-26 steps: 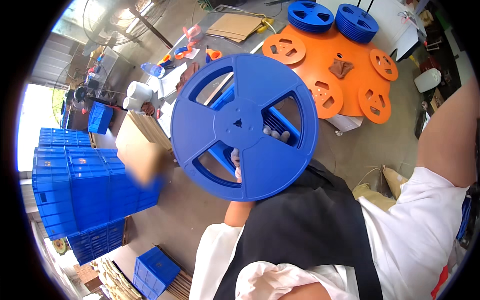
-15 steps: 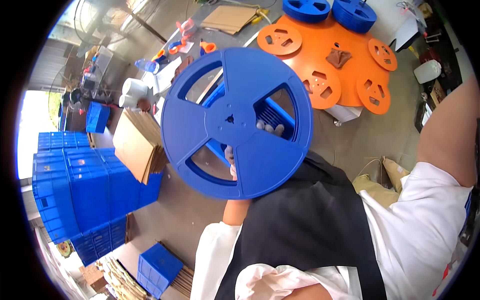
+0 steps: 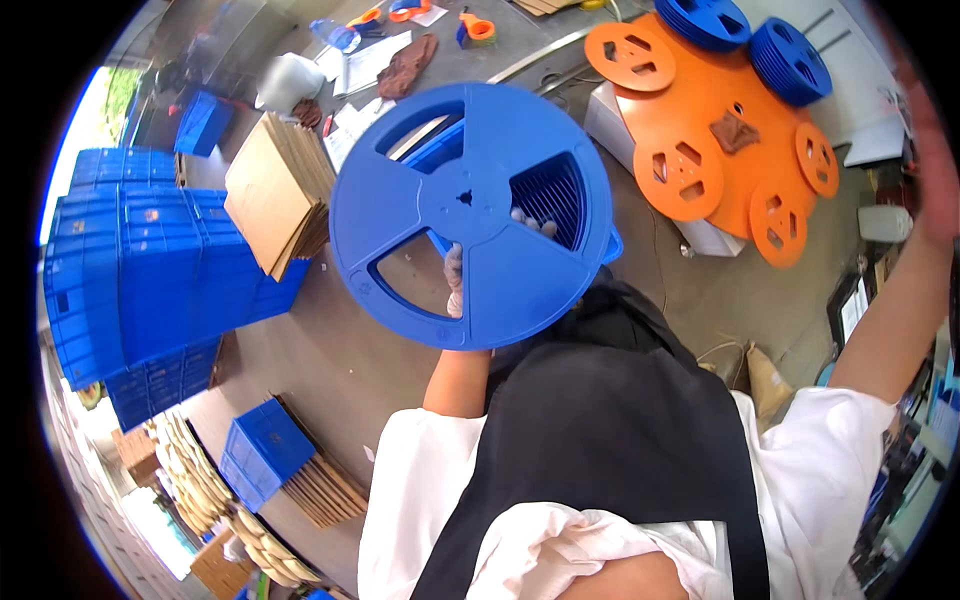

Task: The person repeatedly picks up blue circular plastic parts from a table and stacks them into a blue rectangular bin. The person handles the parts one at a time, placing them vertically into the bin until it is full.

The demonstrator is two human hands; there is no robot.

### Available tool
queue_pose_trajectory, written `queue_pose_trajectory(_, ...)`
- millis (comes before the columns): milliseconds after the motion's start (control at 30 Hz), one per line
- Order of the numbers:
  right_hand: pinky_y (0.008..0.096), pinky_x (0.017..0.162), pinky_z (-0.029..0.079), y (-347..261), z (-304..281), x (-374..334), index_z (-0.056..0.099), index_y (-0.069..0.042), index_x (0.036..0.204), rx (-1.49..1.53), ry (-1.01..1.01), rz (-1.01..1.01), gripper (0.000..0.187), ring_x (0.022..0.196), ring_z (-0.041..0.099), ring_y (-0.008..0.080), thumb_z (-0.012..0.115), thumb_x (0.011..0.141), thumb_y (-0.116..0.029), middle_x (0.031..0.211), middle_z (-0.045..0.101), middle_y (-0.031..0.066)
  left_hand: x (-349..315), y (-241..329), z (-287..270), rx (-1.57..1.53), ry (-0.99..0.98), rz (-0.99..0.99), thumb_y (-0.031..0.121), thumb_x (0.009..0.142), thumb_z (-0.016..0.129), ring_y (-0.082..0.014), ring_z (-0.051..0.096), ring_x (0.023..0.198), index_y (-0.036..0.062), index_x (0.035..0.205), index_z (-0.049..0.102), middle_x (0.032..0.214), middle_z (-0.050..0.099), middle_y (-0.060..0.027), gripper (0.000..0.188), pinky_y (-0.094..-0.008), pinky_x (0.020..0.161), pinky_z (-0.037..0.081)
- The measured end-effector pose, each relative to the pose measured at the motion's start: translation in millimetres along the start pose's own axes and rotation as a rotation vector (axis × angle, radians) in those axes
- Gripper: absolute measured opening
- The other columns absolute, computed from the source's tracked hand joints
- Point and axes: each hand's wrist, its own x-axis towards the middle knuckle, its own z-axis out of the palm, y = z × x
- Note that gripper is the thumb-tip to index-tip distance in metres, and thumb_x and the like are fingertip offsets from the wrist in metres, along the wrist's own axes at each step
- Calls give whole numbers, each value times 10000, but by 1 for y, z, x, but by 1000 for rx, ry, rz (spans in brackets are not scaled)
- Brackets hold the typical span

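A large blue plastic reel [image 3: 525, 290] with a small centre hole and three cut-out windows faces me in the middle of the view. From behind, my left hand [image 3: 454, 278] grips it, wearing a grey glove. Its thumb side shows through the lower left window and some fingertips through the right window. The rest of that hand is hidden by the reel. Far out to the right, my raised right hand [image 3: 935, 190] is smeared by motion at the picture's edge, so its fingers cannot be made out. Behind the reel, part of a blue crate [image 3: 437, 150] shows.
At upper right, an orange round-lobed stand [image 3: 745, 185] bears orange discs [image 3: 680, 178] and stacks of blue reels [image 3: 790, 60]. A grey table [image 3: 540, 40] holds tape dispensers and a bottle. To the left are blue crates [image 3: 160, 270], flattened cardboard [image 3: 280, 195] and a blue bin [image 3: 265, 450].
The view has shifted, with the stand now farther right. My right hand has come into sight at the right edge. The reel stays in my left hand.
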Motion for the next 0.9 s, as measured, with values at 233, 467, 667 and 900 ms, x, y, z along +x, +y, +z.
queue_pose_trajectory(233,328,767,537,157,36,-171,581,-84,1158,376,135,883,299,921,647,171,555,969,-314,1062,665,59,-8,88,-138,214,593,47,190,860,666,-289,596,1108,70,1383,446,1210,597,-144,580,-452,1007,488)
queue_pose_trajectory(467,318,859,494,226,41,-366,563,-63,1236,-52,-239,1567,351,988,630,181,601,958,-275,1124,637,77,43,129,-248,762,810,166,122,832,675,-190,579,1068,175,1261,529,1147,579,11,456,-370,899,525)
queue_pose_trajectory(667,304,929,446,229,15,-383,542,-25,1277,-373,-399,1491,363,1067,593,172,581,966,-207,1159,632,87,76,177,-368,558,957,87,111,825,670,-236,600,1035,162,1262,518,1111,600,-16,466,-374,930,497)
queue_pose_trajectory(900,285,967,440,229,41,-372,531,-20,1291,-230,-283,1635,345,1074,576,165,573,962,-117,1170,618,106,97,189,-402,560,1108,29,185,875,592,-245,536,1129,141,1319,472,1219,541,-29,462,-382,989,436)
